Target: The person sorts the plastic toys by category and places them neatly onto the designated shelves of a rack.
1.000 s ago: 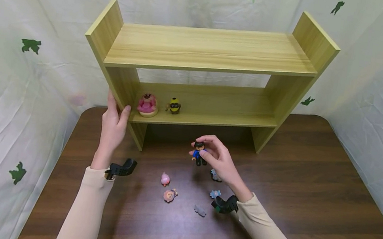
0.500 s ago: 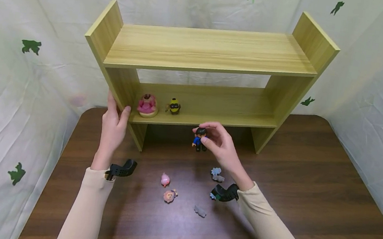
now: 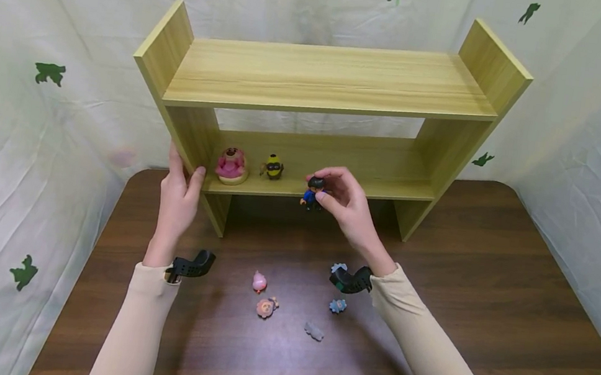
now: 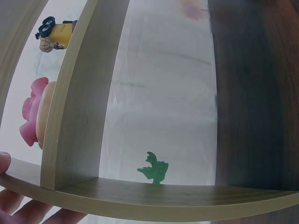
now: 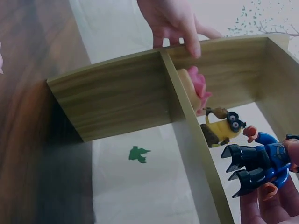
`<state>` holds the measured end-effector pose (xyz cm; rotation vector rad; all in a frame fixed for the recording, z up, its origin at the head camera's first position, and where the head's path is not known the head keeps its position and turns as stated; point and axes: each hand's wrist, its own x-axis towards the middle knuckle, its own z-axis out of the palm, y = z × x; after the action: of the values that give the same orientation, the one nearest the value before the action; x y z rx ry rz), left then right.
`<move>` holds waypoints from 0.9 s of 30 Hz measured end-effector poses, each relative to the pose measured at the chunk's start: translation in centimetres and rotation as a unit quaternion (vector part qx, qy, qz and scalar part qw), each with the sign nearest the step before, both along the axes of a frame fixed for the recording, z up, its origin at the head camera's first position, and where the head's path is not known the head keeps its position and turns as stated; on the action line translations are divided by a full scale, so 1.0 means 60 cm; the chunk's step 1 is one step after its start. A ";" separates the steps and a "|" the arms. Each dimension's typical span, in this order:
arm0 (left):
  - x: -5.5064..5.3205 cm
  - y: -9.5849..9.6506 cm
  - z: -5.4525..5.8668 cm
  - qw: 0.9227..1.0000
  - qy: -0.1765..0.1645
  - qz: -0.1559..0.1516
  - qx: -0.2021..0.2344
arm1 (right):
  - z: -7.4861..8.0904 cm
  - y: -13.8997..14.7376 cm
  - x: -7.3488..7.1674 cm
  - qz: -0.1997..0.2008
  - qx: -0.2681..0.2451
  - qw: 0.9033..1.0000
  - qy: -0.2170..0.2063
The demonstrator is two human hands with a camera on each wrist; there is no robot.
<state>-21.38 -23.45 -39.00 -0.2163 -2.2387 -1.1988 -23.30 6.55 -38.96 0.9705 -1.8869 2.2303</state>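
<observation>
Since the earlier frame, the right hand (image 3: pixel 348 204) has risen from over the table (image 3: pixel 462 295) to the front edge of the middle board (image 3: pixel 360 157), carrying the blue-shirted figure (image 3: pixel 308 197) with it. That figure is pinched between thumb and fingers, roughly upright — its boots (image 5: pixel 247 161) look just above board level in the right wrist view. The left hand (image 3: pixel 178 197) grips the side panel (image 3: pixel 192 130), which should steady things. To place it well, I'd carry both boots fully past the edge, keep clear of the yellow figure (image 3: pixel 273 167) just beside it, and lower until both soles sit flat — only then loosening the fingers.
</observation>
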 end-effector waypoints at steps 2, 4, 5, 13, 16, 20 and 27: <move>0.000 0.000 0.000 1.000 -0.002 -0.001 0.001 | 0.003 -0.001 -0.005 -0.006 -0.002 1.000 0.003; 0.000 0.000 -0.001 1.000 -0.003 -0.002 0.002 | 0.006 -0.002 -0.010 -0.011 -0.002 1.000 0.006; 0.000 0.000 -0.002 1.000 -0.002 -0.001 0.002 | 0.007 -0.003 -0.013 -0.014 -0.003 1.000 0.008; -0.001 0.000 -0.002 1.000 0.007 -0.002 -0.002 | 0.021 -0.010 -0.037 -0.028 -0.020 0.999 0.021; -0.001 0.000 -0.002 1.000 0.007 -0.002 -0.002 | 0.026 -0.012 -0.048 -0.031 -0.020 0.999 0.026; -0.001 0.000 -0.002 1.000 0.006 0.001 0.000 | 0.030 -0.012 -0.062 -0.034 -0.009 0.999 0.030; 0.000 0.000 -0.001 1.000 0.007 -0.002 -0.001 | 0.029 -0.013 -0.077 -0.023 -0.008 1.000 0.019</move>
<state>-21.40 -23.48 -39.08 -0.2305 -2.2283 -1.1942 -27.95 5.78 -37.19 0.9516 -1.8523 2.1821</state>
